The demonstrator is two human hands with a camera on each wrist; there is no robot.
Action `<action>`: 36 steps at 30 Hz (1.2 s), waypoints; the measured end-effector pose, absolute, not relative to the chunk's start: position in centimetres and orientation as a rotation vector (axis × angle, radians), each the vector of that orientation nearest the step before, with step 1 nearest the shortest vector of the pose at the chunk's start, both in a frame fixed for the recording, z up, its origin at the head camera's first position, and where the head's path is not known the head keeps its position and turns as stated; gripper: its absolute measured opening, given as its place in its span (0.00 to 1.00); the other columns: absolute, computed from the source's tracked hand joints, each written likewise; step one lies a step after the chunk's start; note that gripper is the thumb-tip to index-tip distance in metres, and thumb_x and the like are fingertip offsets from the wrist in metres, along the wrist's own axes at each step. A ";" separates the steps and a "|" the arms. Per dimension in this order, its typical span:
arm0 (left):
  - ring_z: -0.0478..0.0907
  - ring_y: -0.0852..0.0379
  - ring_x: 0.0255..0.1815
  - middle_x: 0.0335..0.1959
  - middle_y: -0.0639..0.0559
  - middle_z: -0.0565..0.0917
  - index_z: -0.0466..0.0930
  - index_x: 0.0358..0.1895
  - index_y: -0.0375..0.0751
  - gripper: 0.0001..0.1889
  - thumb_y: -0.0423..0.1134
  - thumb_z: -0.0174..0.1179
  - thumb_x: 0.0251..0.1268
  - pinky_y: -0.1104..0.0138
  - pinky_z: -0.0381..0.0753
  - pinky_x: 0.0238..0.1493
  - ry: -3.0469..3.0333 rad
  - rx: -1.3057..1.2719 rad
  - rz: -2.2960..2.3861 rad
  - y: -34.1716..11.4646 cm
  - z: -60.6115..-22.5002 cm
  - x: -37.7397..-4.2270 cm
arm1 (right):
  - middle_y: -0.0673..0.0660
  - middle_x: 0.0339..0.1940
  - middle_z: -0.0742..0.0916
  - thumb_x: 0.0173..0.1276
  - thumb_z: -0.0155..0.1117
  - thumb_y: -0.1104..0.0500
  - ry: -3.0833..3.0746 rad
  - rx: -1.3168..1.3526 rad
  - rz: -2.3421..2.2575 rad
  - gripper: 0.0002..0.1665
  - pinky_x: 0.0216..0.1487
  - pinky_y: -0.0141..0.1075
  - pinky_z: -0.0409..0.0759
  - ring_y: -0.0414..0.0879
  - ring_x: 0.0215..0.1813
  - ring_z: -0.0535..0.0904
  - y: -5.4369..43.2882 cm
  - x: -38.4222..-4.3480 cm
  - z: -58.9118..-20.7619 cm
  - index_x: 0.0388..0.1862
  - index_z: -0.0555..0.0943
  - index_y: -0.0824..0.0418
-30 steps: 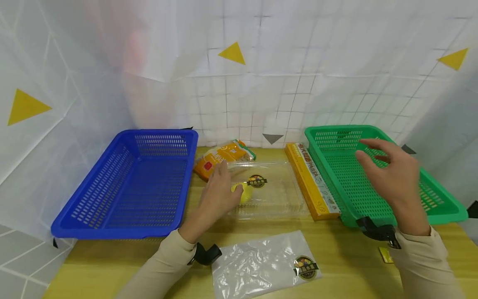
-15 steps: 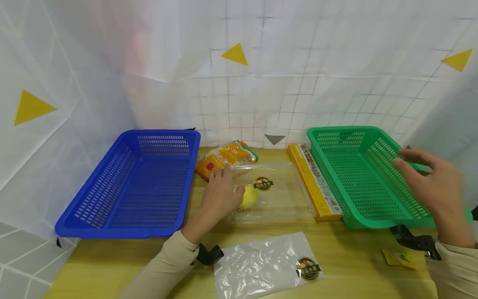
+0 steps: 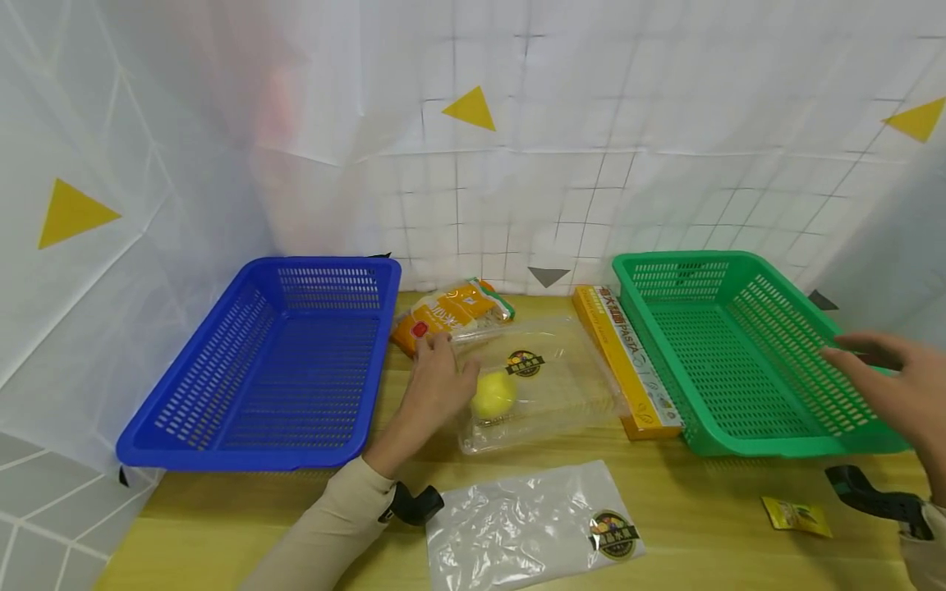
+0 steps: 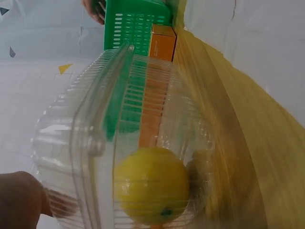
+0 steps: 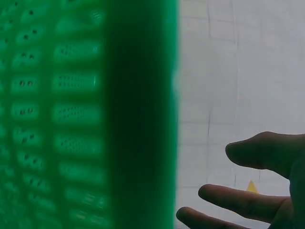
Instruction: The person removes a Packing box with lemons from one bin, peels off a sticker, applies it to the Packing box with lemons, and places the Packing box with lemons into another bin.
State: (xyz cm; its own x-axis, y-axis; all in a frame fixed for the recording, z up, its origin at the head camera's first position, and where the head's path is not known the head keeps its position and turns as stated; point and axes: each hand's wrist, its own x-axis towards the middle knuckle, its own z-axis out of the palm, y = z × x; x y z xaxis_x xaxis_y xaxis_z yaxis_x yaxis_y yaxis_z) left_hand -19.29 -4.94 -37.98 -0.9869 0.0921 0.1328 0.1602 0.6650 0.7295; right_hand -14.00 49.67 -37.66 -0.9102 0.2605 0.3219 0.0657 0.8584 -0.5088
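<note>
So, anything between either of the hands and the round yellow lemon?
Yes: the clear plastic box around the lemon; the left hand is outside its wall. For the right hand, the green plastic basket and orange-and-white pasta carton also lie between.

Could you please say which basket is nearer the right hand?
The green plastic basket: the right hand is close to it, whereas the blue plastic basket stands on the far left.

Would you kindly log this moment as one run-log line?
left hand: holds clear container at left end | yellow fruit: inside container | right hand: holds nothing, near green basket
</note>
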 end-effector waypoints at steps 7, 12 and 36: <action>0.77 0.32 0.61 0.62 0.25 0.75 0.58 0.72 0.23 0.34 0.47 0.54 0.79 0.43 0.76 0.62 -2.760 -0.229 -1.309 -5.1 -38.1 -19.6 | 0.88 0.70 0.61 0.84 0.53 0.50 -2.690 -0.333 0.716 0.39 0.61 0.80 0.54 0.87 0.69 0.54 50.3 -12.7 -37.9 0.74 0.59 0.82; 0.71 0.31 0.68 0.68 0.23 0.70 0.56 0.75 0.19 0.36 0.46 0.53 0.80 0.43 0.70 0.69 -2.756 -0.238 -1.327 -5.3 -38.1 -19.8 | 0.80 0.79 0.58 0.83 0.52 0.45 -2.593 -0.413 0.753 0.38 0.65 0.79 0.52 0.82 0.75 0.50 53.5 -13.3 -41.0 0.81 0.62 0.67; 0.79 0.50 0.35 0.35 0.47 0.71 0.68 0.38 0.41 0.23 0.55 0.67 0.67 0.57 0.89 0.36 -2.664 0.006 -1.937 -5.1 -36.9 -18.9 | 0.87 0.56 0.67 0.83 0.49 0.54 -2.633 -0.344 0.662 0.39 0.18 0.51 0.75 0.69 0.30 0.76 62.4 -15.4 -48.1 0.82 0.51 0.73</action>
State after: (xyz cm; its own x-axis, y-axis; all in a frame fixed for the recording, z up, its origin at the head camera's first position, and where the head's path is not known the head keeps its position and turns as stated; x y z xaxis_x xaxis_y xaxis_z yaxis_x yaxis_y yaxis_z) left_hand -18.91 -5.07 -36.95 -0.9885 0.0861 -0.1245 -0.0919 0.3122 0.9456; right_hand -15.39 62.44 -48.07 -0.8889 0.3271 0.3209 0.1366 0.8576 -0.4958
